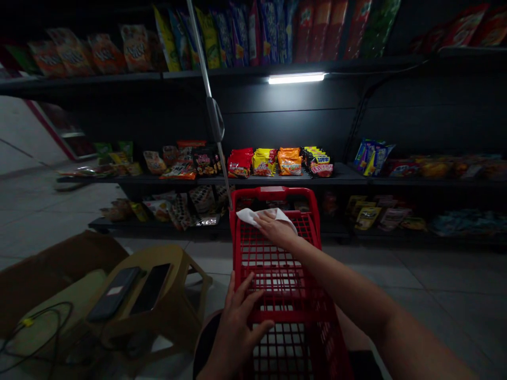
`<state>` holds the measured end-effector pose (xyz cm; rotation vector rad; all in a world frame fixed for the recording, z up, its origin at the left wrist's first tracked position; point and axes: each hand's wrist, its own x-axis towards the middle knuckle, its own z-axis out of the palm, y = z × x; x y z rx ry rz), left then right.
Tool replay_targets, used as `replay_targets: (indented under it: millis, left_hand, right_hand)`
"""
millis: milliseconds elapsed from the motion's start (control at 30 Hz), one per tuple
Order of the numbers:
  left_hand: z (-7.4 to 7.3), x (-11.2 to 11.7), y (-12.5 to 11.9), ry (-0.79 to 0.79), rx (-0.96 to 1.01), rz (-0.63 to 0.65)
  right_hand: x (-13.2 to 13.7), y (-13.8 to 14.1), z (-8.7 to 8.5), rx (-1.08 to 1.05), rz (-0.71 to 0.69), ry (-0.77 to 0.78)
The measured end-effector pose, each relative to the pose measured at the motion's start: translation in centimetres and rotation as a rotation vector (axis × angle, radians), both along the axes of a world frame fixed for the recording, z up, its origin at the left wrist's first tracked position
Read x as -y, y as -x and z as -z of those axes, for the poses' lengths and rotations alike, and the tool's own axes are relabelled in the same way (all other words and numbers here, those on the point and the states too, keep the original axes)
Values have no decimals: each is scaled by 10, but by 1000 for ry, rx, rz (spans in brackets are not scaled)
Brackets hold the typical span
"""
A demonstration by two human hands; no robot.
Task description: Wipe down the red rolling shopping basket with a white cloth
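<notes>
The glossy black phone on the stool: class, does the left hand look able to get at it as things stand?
Probably yes: the left hand, spread at the red basket, appears to hold nothing, and the phone lies uncovered on the nearby stool.

- Right arm (344, 278): stretched forward, angled inward.
- Right hand (273, 228): turned palm down.
- Left hand (237, 323): held nearer the body, fingers spread, thumb parted.

Basket (281, 316) is standing before the snack shelf (344, 178) — cloth (249, 216) is lying on its far end, under the right hand (274, 228). Stool (180, 264) is standing left of the basket, carrying a phone (152, 287) right of a flat device (114, 295) — box (79, 253) is sitting farther left.
</notes>
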<state>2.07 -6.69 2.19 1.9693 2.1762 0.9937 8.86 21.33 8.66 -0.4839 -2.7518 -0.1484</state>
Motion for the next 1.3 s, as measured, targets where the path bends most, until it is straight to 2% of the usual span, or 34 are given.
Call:
replay_targets:
  millis: [100,167,267,367,433,500,633,700,767,867,967,1033,1100,1233,1300]
  left_hand:
    - [-2,-1,-2,-13,-4,8]
    - [-1,-1,-2,-21,-8,13]
    - [1,-1,-3,-37,-23,19]
    - [4,-1,-3,-52,-41,17]
    - [6,-2,-2,-61,-48,4]
    - [7,-3,-2,-65,-53,-1]
    - [6,-5,-2,-51,-74,2]
    - [4,-4,-2,-53,-84,-5]
    - [3,-4,-2,-56,-91,-12]
    - [1,-3,-2,-48,-101,-7]
    - [0,-3,-3,-43,-109,-9]
    - [0,-3,-4,-49,-114,-19]
    - [1,-4,-4,-61,-122,-17]
    - [7,-5,-2,-125,-154,17]
    - [9,-5,-1,-136,-169,19]
  right_hand:
    - [4,-31,6,-34,162,9]
    - [15,-51,11,-40,202,30]
    - [42,-79,18,-65,154,94]
    - [73,-100,21,-106,70,237]
    - [89,-109,18,-140,-14,415]
    - [100,-111,10,-233,-94,691]
    - [100,-104,-10,-726,-107,1330]
    - [89,-102,-14,-907,-94,1457]
    - [73,-105,-11,-950,-55,1440]
    - [44,-114,0,-954,80,1375]
    - [31,-122,6,-959,139,1337]
    - [40,-122,2,-866,109,1256]
    - [64,-118,-4,-659,36,1090]
    - [119,-108,-3,-111,-253,579]
    - [126,-105,6,23,-310,384]
